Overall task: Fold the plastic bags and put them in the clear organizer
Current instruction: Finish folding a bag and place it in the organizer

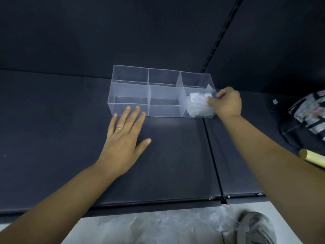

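A clear organizer (130,90) with several compartments stands on a dark shelf. A folded clear plastic bag (197,105) sits in its front right compartment. My right hand (226,102) reaches over the organizer's right end, and its fingers pinch the top of that folded bag. My left hand (125,136) lies flat on the shelf with fingers spread; its fingertips touch the organizer's front left wall. More crumpled clear plastic bags (158,224) lie on the floor below the shelf edge.
The dark shelf (52,138) has a seam to the right of the organizer and a back wall behind it. A patterned bag (306,111) and a yellow cylinder (313,158) sit at the right. A grey shoe (255,228) is on the floor.
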Action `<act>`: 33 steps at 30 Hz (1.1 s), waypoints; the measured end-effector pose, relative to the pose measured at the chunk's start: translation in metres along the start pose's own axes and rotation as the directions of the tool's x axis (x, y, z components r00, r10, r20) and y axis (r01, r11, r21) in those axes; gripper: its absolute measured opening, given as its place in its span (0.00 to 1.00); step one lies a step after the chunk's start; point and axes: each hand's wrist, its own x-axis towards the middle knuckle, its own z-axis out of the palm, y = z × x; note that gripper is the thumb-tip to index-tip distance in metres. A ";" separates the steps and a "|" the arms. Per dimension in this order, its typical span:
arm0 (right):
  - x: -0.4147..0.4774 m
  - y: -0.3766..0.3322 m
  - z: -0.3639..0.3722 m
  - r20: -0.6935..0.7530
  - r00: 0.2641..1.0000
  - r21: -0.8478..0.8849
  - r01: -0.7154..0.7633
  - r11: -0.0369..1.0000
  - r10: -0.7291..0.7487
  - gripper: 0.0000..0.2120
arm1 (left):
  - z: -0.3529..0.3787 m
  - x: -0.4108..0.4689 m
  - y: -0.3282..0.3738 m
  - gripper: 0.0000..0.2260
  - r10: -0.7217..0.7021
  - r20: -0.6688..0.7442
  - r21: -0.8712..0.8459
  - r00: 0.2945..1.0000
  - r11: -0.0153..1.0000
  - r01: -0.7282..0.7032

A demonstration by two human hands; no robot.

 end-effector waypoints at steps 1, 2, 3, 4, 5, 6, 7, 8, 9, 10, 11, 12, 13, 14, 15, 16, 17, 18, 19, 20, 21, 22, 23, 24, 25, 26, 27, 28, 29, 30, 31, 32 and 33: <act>-0.007 0.001 -0.003 -0.014 1.000 0.046 0.000 0.999 0.000 0.12 | 0.001 -0.013 0.001 0.32 -0.002 0.007 -0.024 1.000 1.000 0.002; -0.018 0.003 -0.006 -0.031 1.000 0.089 0.007 0.996 -0.004 0.13 | 0.003 -0.027 0.001 0.32 -0.008 0.023 -0.035 1.000 0.999 0.009; -0.032 0.003 -0.009 -0.047 0.999 0.131 0.019 0.991 -0.013 0.13 | 0.005 -0.041 0.000 0.32 -0.020 0.042 -0.029 0.999 0.999 0.021; -0.050 0.003 -0.012 -0.059 0.998 0.169 0.032 0.985 -0.023 0.13 | 0.007 -0.055 -0.002 0.32 -0.038 0.063 -0.010 0.997 0.999 0.039; -0.072 0.004 -0.015 -0.060 0.998 0.199 0.043 0.979 -0.032 0.12 | 0.009 -0.069 -0.005 0.33 -0.064 0.085 0.012 0.994 0.998 0.063; -0.100 0.004 -0.016 -0.053 0.998 0.237 0.058 0.970 -0.046 0.11 | 0.011 -0.082 -0.009 0.34 -0.094 0.107 0.031 0.990 0.995 0.091; -0.131 0.004 -0.015 -0.035 0.997 0.283 0.073 0.956 -0.066 0.10 | 0.012 -0.093 -0.013 0.35 -0.121 0.123 0.048 0.985 0.992 0.116; -0.166 0.005 -0.014 0.001 0.996 0.337 0.088 0.937 -0.093 0.09 | 0.012 -0.104 -0.016 0.35 -0.140 0.134 0.068 0.981 0.989 0.132; -0.203 0.007 -0.011 0.074 0.990 0.381 0.086 0.921 -0.123 0.10 | 0.013 -0.113 -0.019 0.34 -0.148 0.141 0.093 0.979 0.986 0.136; -0.239 0.010 -0.007 0.185 0.970 0.402 0.071 0.913 -0.157 0.10 | 0.013 -0.120 -0.021 0.33 -0.145 0.150 0.119 0.978 0.985 0.128; -0.273 0.013 -0.002 0.324 0.929 0.397 0.040 0.917 -0.181 0.11 | 0.014 -0.127 -0.023 0.32 -0.135 0.156 0.140 0.979 0.984 0.113; -0.304 0.021 0.004 0.452 0.870 0.364 0.023 0.931 -0.198 0.10 | 0.015 -0.132 -0.024 0.31 -0.122 0.160 0.157 0.979 0.983 0.097; -0.330 0.031 0.011 0.542 0.816 0.283 0.048 0.958 -0.201 0.07 | 0.016 -0.135 -0.025 0.31 -0.111 0.161 0.171 0.981 0.982 0.083; -0.350 0.043 0.016 0.576 0.794 0.160 0.122 0.980 -0.193 0.06 | 0.017 -0.136 -0.027 0.31 -0.104 0.161 0.178 0.981 0.981 0.075; -0.365 0.053 0.020 0.563 0.804 0.000 0.232 0.973 -0.192 0.13 | 0.018 -0.137 -0.028 0.31 -0.101 0.156 0.180 0.983 0.981 0.072; -0.375 0.064 0.023 0.546 0.815 -0.150 0.322 0.935 -0.193 0.22 | 0.018 -0.137 -0.028 0.31 -0.101 0.151 0.179 0.983 0.981 0.073; -0.381 0.072 0.026 0.541 0.821 -0.255 0.364 0.896 -0.180 0.30 | 0.019 -0.136 -0.029 0.31 -0.100 0.146 0.176 0.984 0.982 0.073; -0.384 0.079 0.027 0.545 0.823 -0.326 0.381 0.865 -0.157 0.36 | 0.019 -0.136 -0.029 0.31 -0.098 0.145 0.173 0.985 0.982 0.073; -0.383 0.084 0.028 0.552 0.823 -0.370 0.388 0.844 -0.137 0.38 | 0.020 -0.136 -0.030 0.31 -0.096 0.143 0.172 0.985 0.983 0.070; -0.378 0.090 0.029 0.571 0.814 -0.393 0.387 0.834 -0.108 0.36 | 0.020 -0.136 -0.030 0.31 -0.094 0.143 0.174 0.985 0.982 0.068; -0.370 0.094 0.030 0.608 0.789 -0.389 0.393 0.833 -0.088 0.30 | 0.021 -0.136 -0.030 0.31 -0.093 0.144 0.178 0.985 0.982 0.067; -0.360 0.096 0.029 0.644 0.760 -0.369 0.403 0.838 -0.082 0.20 | 0.021 -0.136 -0.030 0.32 -0.094 0.149 0.181 0.984 0.981 0.066; -0.349 0.094 0.028 0.660 0.745 -0.342 0.408 0.846 -0.093 0.11 | 0.022 -0.136 -0.031 0.32 -0.094 0.151 0.183 0.984 0.981 0.065; -0.338 0.089 0.025 0.658 0.747 -0.304 0.374 0.876 -0.091 0.08 | 0.022 -0.136 -0.031 0.32 -0.093 0.156 0.186 0.983 0.981 0.064; -0.329 0.081 0.020 0.642 0.762 -0.268 0.326 0.907 -0.085 0.11 | 0.022 -0.136 -0.032 0.32 -0.094 0.161 0.185 0.983 0.981 0.063; -0.322 0.070 0.013 0.621 0.780 -0.222 0.268 0.938 -0.076 0.16 | 0.022 -0.136 -0.032 0.32 -0.097 0.168 0.178 0.981 0.982 0.067; -0.314 0.058 0.006 0.599 0.796 -0.164 0.227 0.960 -0.085 0.21 | 0.021 -0.136 -0.032 0.32 -0.100 0.170 0.173 0.980 0.982 0.071; -0.308 0.046 -0.002 0.590 0.801 -0.109 0.200 0.974 -0.099 0.24 | 0.020 -0.135 -0.032 0.32 -0.105 0.180 0.165 0.978 0.983 0.075; -0.302 0.034 -0.011 0.594 0.795 -0.060 0.191 0.980 -0.119 0.25 | 0.017 -0.135 -0.031 0.33 -0.109 0.193 0.156 0.975 0.985 0.079; -0.296 0.023 -0.020 0.605 0.783 -0.017 0.191 0.982 -0.141 0.24 | 0.014 -0.134 -0.030 0.33 -0.112 0.205 0.140 0.972 0.987 0.084; -0.290 0.012 -0.029 0.615 0.772 0.006 0.200 0.980 -0.161 0.22 | 0.011 -0.133 -0.030 0.34 -0.113 0.210 0.098 0.971 0.991 0.094; -0.285 0.002 -0.037 0.614 0.772 0.016 0.198 0.980 -0.166 0.20 | 0.006 -0.131 -0.031 0.35 -0.118 0.221 -0.005 0.968 0.993 0.122; -0.279 -0.009 -0.044 0.601 0.783 0.026 0.184 0.983 -0.162 0.17 | -0.001 -0.130 -0.032 0.35 -0.133 0.254 -0.177 0.958 0.967 0.181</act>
